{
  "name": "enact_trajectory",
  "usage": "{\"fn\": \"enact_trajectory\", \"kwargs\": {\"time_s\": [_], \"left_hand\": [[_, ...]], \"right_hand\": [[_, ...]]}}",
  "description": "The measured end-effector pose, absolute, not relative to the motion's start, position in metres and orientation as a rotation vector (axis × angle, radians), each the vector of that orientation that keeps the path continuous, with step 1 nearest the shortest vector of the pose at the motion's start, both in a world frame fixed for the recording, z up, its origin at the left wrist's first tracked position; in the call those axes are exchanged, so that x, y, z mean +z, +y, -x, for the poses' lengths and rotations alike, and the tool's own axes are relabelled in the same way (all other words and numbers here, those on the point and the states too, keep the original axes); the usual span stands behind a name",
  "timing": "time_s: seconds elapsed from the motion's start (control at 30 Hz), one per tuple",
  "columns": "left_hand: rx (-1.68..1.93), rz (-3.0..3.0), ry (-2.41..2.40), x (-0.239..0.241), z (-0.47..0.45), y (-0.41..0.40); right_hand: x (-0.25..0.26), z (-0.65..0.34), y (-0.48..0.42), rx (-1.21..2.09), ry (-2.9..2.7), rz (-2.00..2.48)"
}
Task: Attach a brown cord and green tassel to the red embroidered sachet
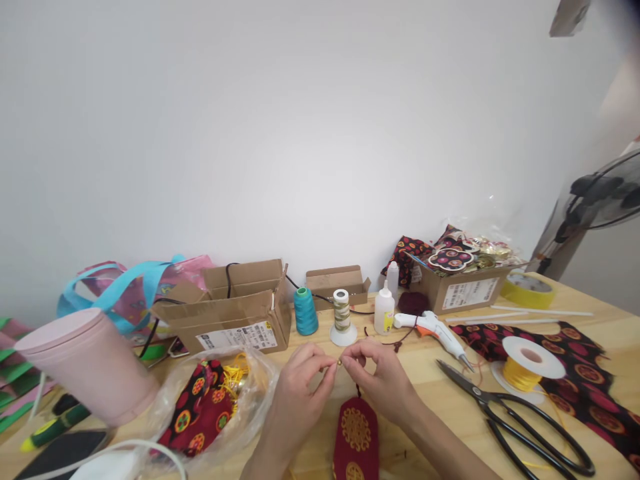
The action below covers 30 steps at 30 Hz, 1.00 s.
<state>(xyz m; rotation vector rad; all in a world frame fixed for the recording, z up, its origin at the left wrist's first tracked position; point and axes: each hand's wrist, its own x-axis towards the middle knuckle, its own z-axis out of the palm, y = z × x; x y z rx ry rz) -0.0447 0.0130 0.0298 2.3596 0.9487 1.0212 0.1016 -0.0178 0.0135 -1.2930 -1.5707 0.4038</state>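
Note:
In the middle of the table my left hand (303, 393) and my right hand (377, 377) meet, each pinched at the fingertips. A tiny gold bead (340, 361) shows between them, at the tips of my left thumb and forefinger. Just below hangs or lies a dark red pendant pouch (356, 433) with gold round patterns; its lower end is cut off by the frame. From its top a short dark cord (358, 392) runs up under my right fingers, where the rest is hidden.
Behind my hands stand a teal thread cone (306, 312), a patterned thread spool (342, 313) and a glue bottle (385, 310). Rightward lie a glue gun (435, 330), black scissors (500, 407) and a yellow cord spool (525, 367). Leftward are a plastic bag of patterned pouches (205, 407) and a pink bin (90, 367).

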Motion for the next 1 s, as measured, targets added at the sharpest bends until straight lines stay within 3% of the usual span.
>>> {"fn": "enact_trajectory", "kwargs": {"time_s": [0.4,0.77,1.0], "left_hand": [[0.97,-2.361,0.992,0.0252,0.0414,0.0138],[0.961,-2.107,0.965,0.0268,0.0418,0.0156],[0.967,-2.049,0.929,0.0274,0.0416,0.0161]], "right_hand": [[0.0137,-0.1011,-0.0168,-0.016,-1.769,1.211],[0.0112,-0.1038,-0.0153,0.36,-1.567,1.204],[0.0137,-0.1031,-0.016,0.285,-1.614,1.208]]}}
